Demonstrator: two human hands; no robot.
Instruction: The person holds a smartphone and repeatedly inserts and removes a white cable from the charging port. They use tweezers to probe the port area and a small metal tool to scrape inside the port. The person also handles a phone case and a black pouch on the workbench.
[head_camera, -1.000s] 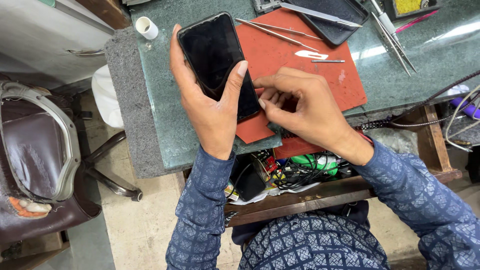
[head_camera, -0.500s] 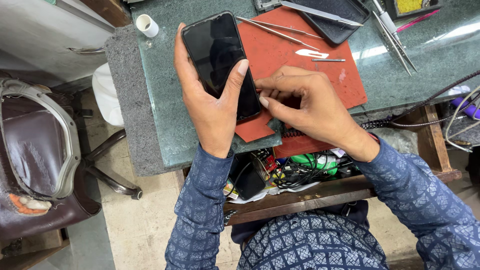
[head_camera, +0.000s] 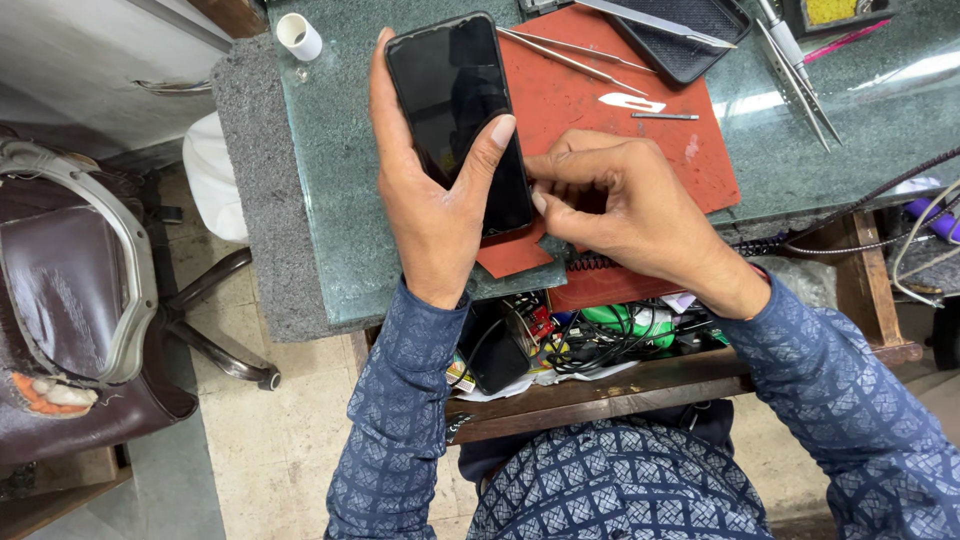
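My left hand (head_camera: 430, 200) grips a black smartphone (head_camera: 455, 110), dark screen up, over the green glass worktop (head_camera: 330, 200); its thumb lies across the lower screen. My right hand (head_camera: 625, 215) is curled beside the phone's lower right edge, with thumb and fingertips touching that edge. Whether they pinch a small tool there is hidden. Both hands hover over the near edge of a red work mat (head_camera: 600, 110).
On the mat lie thin metal tweezers (head_camera: 575, 52), a white pick (head_camera: 630, 101) and a small pin. A black tray (head_camera: 690, 30) and more tweezers (head_camera: 800, 70) sit at the back. A white cap (head_camera: 299, 36) stands far left. An open drawer (head_camera: 600, 345) holds cables; a brown chair (head_camera: 70, 320) stands left.
Both hands have stayed together with the phone, shifting slightly. My right fingers have kept working at the phone's lower right edge.
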